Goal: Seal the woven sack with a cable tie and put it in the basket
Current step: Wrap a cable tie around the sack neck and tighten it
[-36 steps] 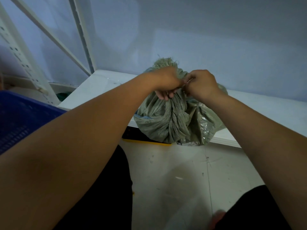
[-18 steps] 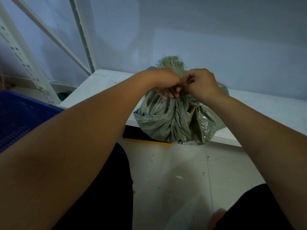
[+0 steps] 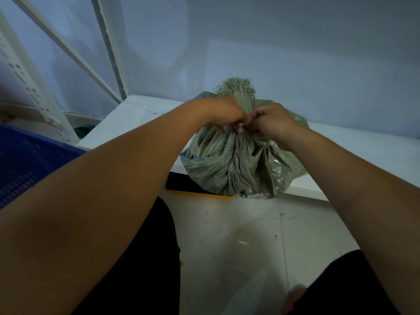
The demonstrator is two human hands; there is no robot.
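A grey-green woven sack stands on the edge of a low white shelf, its neck bunched tight and its frayed top sticking up behind my hands. My left hand and my right hand meet at the gathered neck, fingers pinched closed against it. The cable tie is hidden between my fingers. A blue plastic basket sits at the far left, partly behind my left forearm.
White metal shelf uprights and a diagonal brace rise at the left against a pale wall. A black and yellow flat object lies under the shelf edge. Speckled white floor lies between my dark-clothed knees.
The frayed top of the sack has risen further above my hands. My hands have stayed pinched together at the neck with small finger shifts.
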